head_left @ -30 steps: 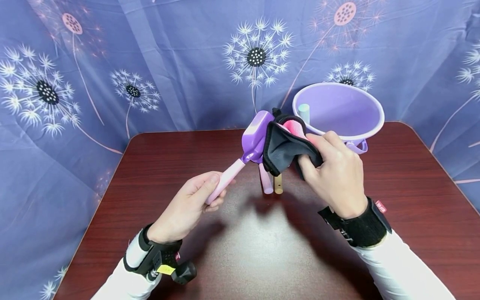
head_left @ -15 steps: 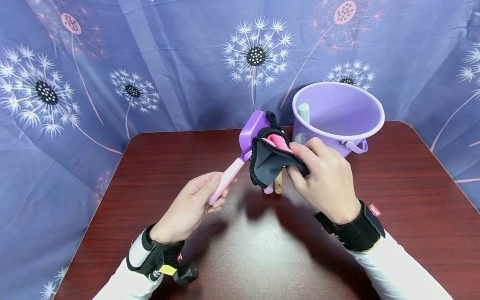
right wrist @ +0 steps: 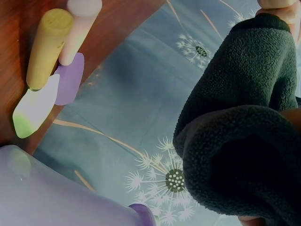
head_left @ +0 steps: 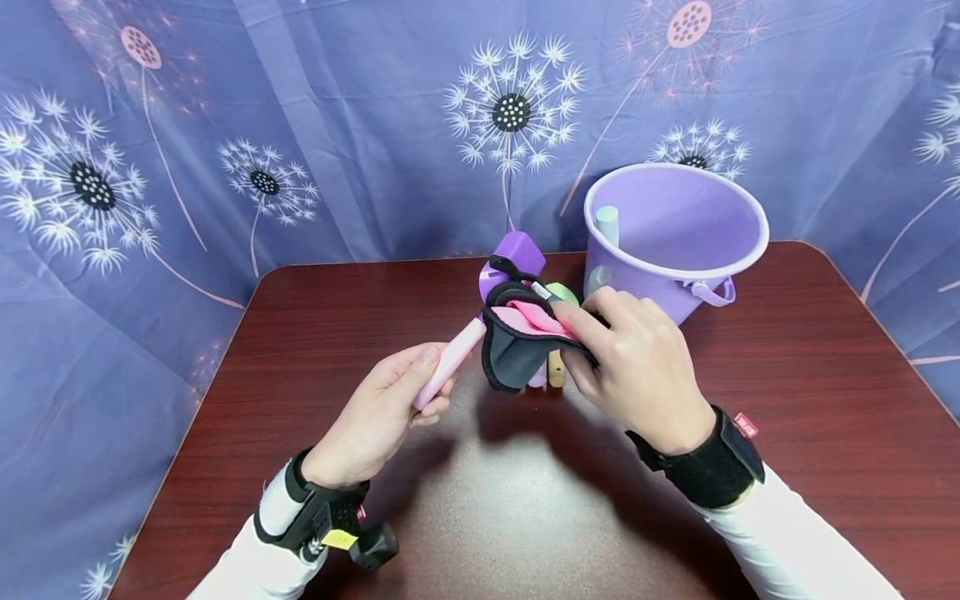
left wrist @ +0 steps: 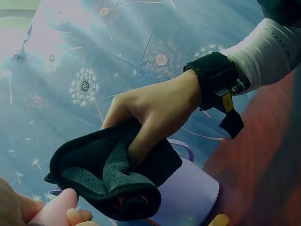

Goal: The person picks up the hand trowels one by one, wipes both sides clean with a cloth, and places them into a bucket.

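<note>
My left hand [head_left: 375, 421] grips the pink handle of a toy garden trowel [head_left: 453, 358], whose purple blade points up and away. In my right hand [head_left: 637, 367] is a bunched grey cloth [head_left: 513, 358] with black edging and a pink inner side, pinched between thumb and fingers. The cloth lies against the trowel where blade and handle meet and hides that part. In the left wrist view the cloth's fleecy folds hang close above the handle's end. Only the upper part of the blade shows behind the cloth.
A purple bucket [head_left: 652, 292] stands at the back right, with a pale blue rod end [head_left: 608, 225] inside its rim. Behind the cloth lie a wooden-handled tool [right wrist: 49, 52] with a white and green blade and another pink-handled tool [right wrist: 82, 28] with a purple blade. A dandelion-print curtain [head_left: 375, 125] hangs behind the table.
My right hand has brought the cloth left and down over the trowel, from beside the blade to its neck. The left hand has hardly moved. More of the bucket's side now shows.
</note>
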Demonstrator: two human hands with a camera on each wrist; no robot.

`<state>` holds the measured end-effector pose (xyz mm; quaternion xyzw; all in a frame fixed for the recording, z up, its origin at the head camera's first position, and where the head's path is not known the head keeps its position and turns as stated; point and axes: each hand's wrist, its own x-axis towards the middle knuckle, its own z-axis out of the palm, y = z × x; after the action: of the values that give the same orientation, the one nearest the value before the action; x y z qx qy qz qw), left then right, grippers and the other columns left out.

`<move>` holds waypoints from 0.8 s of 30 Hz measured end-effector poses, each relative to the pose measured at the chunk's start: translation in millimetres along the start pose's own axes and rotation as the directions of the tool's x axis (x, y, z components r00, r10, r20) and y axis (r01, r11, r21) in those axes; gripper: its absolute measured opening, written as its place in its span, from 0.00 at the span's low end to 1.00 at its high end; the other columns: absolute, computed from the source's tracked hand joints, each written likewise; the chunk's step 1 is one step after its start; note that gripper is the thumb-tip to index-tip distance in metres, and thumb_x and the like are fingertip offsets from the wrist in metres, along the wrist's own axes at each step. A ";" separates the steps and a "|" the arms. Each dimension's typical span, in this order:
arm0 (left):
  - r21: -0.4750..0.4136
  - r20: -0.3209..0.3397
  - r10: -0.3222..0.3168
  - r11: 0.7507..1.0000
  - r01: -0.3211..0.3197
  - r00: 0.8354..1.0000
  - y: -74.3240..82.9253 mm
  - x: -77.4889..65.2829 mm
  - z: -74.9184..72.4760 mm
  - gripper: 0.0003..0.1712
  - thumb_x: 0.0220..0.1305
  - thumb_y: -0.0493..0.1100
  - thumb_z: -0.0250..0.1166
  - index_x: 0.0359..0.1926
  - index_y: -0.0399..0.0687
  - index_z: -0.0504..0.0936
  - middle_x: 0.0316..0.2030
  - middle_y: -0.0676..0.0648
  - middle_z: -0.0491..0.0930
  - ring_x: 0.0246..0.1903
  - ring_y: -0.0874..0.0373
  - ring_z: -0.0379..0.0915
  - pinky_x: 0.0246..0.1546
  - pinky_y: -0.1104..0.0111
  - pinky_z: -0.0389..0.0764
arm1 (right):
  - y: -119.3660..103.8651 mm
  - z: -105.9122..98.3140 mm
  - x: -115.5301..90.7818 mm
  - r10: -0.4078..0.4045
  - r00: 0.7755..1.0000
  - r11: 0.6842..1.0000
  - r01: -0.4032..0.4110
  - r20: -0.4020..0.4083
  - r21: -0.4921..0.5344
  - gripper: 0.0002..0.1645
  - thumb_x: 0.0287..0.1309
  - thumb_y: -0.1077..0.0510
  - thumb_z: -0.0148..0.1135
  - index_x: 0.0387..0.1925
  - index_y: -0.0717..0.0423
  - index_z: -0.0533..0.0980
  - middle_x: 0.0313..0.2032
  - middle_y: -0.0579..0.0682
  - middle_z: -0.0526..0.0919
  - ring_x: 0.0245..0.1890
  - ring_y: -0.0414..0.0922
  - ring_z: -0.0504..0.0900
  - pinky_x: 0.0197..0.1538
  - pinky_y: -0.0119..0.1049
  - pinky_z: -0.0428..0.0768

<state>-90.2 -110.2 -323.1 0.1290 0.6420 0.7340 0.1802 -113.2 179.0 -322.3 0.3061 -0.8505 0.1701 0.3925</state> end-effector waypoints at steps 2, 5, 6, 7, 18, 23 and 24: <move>-0.006 -0.002 -0.001 1.000 0.001 1.000 0.4 0.0 0.1 0.18 0.88 0.45 0.45 0.54 0.36 0.77 0.31 0.45 0.69 0.24 0.59 0.62 0.26 0.73 0.62 | -0.8 0.4 0.6 -0.018 1.000 1.000 0.018 0.000 0.000 0.22 0.63 0.57 0.51 0.53 0.54 0.85 0.32 0.53 0.75 0.25 0.57 0.71 0.28 0.48 0.66; -0.023 0.000 0.003 1.000 -0.003 1.000 1.1 0.4 -0.1 0.18 0.87 0.44 0.45 0.54 0.35 0.77 0.32 0.44 0.68 0.24 0.59 0.62 0.27 0.72 0.62 | -1.4 0.6 1.1 -0.037 0.999 0.999 0.037 -0.004 -0.002 0.22 0.64 0.57 0.52 0.54 0.54 0.84 0.32 0.53 0.76 0.25 0.56 0.71 0.28 0.48 0.65; -0.025 0.002 0.001 1.000 -0.001 1.000 1.5 0.4 -0.3 0.17 0.87 0.44 0.46 0.53 0.35 0.77 0.32 0.44 0.68 0.24 0.59 0.62 0.27 0.72 0.62 | -1.5 0.5 1.1 -0.041 0.999 0.999 0.041 -0.004 -0.003 0.22 0.65 0.57 0.52 0.55 0.54 0.84 0.32 0.53 0.76 0.25 0.57 0.71 0.28 0.48 0.65; -0.031 0.000 -0.003 1.000 0.003 1.000 2.0 0.3 -0.5 0.17 0.87 0.43 0.46 0.53 0.36 0.77 0.32 0.44 0.69 0.24 0.59 0.62 0.27 0.72 0.62 | -1.5 0.6 1.1 -0.046 0.999 0.999 0.046 -0.006 -0.004 0.22 0.65 0.57 0.53 0.56 0.54 0.84 0.32 0.53 0.76 0.26 0.57 0.72 0.28 0.48 0.66; -0.082 0.016 -0.016 0.997 0.017 1.000 3.1 0.7 -2.7 0.14 0.84 0.40 0.50 0.57 0.37 0.78 0.33 0.44 0.71 0.25 0.58 0.62 0.27 0.73 0.63 | -1.5 2.1 2.1 -0.112 0.993 0.994 0.111 -0.034 -0.012 0.18 0.69 0.58 0.55 0.54 0.52 0.85 0.36 0.55 0.79 0.30 0.57 0.74 0.28 0.48 0.66; -0.082 0.048 0.022 0.996 -0.018 0.999 1.9 0.8 -4.1 0.16 0.85 0.40 0.49 0.58 0.33 0.77 0.33 0.45 0.70 0.26 0.58 0.61 0.28 0.72 0.63 | -0.6 2.4 2.8 -0.152 0.988 0.988 0.151 -0.032 -0.030 0.21 0.67 0.61 0.54 0.55 0.51 0.85 0.41 0.58 0.82 0.33 0.60 0.74 0.28 0.49 0.64; -0.081 0.050 0.025 0.997 -0.021 0.998 2.0 0.6 -4.3 0.16 0.85 0.40 0.49 0.59 0.32 0.76 0.34 0.45 0.71 0.26 0.58 0.61 0.29 0.72 0.64 | -0.5 2.3 3.0 -0.157 0.987 0.987 0.156 -0.035 -0.031 0.21 0.67 0.62 0.54 0.55 0.51 0.85 0.42 0.58 0.82 0.33 0.60 0.75 0.28 0.50 0.64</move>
<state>-92.7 -114.0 -321.8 0.1479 0.6057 0.7576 0.1931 -115.7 176.2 -321.4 0.3631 -0.8188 0.1326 0.4244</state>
